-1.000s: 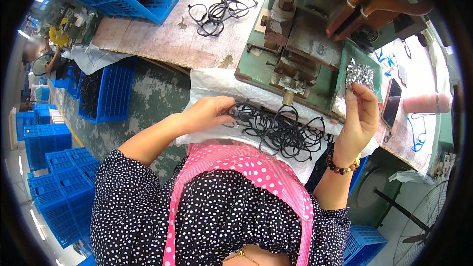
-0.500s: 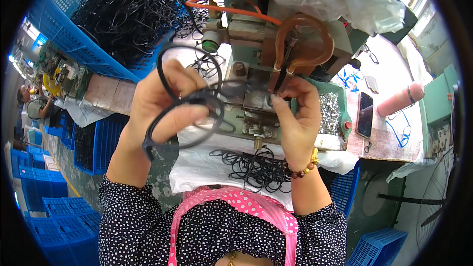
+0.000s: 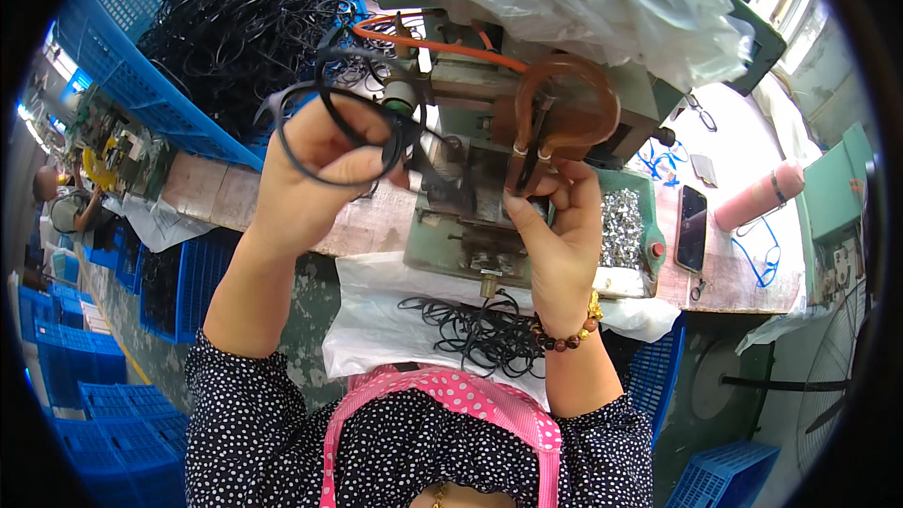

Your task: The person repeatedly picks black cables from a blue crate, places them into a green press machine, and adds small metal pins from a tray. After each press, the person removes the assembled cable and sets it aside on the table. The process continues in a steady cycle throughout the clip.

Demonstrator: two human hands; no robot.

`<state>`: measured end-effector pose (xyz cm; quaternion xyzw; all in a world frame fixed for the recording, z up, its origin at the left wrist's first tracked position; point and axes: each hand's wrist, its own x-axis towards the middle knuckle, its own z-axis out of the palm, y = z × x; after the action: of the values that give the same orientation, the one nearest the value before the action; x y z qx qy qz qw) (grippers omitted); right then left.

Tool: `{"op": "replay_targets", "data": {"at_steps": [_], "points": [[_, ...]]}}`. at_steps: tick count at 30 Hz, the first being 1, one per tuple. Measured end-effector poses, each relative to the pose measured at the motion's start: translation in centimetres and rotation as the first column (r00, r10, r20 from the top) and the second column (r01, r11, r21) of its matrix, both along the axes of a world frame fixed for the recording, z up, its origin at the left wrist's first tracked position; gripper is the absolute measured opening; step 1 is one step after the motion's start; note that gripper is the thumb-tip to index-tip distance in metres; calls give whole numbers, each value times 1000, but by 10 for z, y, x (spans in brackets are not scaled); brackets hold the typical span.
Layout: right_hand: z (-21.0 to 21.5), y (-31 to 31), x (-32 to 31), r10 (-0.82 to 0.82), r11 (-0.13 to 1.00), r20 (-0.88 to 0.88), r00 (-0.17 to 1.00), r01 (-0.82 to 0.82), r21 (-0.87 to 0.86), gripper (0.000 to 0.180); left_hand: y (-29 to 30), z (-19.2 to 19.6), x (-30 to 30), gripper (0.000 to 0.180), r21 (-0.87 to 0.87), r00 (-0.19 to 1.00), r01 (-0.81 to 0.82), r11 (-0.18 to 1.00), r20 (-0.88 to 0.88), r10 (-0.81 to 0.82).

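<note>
A black eyeglass frame (image 3: 399,134) is pinched in my left hand (image 3: 303,179), lifted in front of the bench machine. Its two rims overlap from this angle, and motion smears part of it. My right hand (image 3: 561,230) is closed at the machine, thumb and fingers together just beneath the tips of a thick copper-coloured loop (image 3: 609,103). Whatever those fingertips hold is too small or hidden to make out. Between the hands sits the machine's metal work block (image 3: 489,190), partly covered by a blurred dark strip reaching from the frame.
Small shiny metal parts fill a green tray (image 3: 649,202) right of my right hand. Beyond it lie a phone (image 3: 692,230), a pink bottle (image 3: 762,196) and blue glasses frames (image 3: 757,263). A blue crate (image 3: 160,85) of black frames stands left; more frames (image 3: 475,329) lie on white cloth.
My left hand has turned the eyeglass frame and raised it slightly away from me. My right hand stays by the loop's tips. The whole view has shifted a little.
</note>
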<state>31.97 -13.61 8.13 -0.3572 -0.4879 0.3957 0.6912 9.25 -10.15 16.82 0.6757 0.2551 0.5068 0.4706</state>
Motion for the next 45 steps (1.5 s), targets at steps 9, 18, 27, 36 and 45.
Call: {"op": "replay_targets", "data": {"at_steps": [9, 18, 27, 36, 45], "points": [[9, -47, 29, -92, 985, 374, 923, 29, 171, 28, -43, -15, 31, 19, 365, 955, 92, 926, -295, 22], [2, -37, 43, -8, 1000, 210, 978, 5, 18, 27, -25, -36, 74, 15, 218, 980, -111, 970, -137, 143], [2, -35, 42, -25, 1000, 236, 971, 23, 11, 24, -19, -25, 75, 15, 284, 934, -138, 949, -280, 220], [-40, -30, 96, -503, 861, 397, 768, 483, 157, 19, -13, -30, 70, 19, 540, 882, -53, 840, -369, 293], [-74, -25, 110, -360, 924, 221, 906, 379, -50, 15, -9, -34, 70, 19, 550, 884, -21, 835, -380, 272]]}}
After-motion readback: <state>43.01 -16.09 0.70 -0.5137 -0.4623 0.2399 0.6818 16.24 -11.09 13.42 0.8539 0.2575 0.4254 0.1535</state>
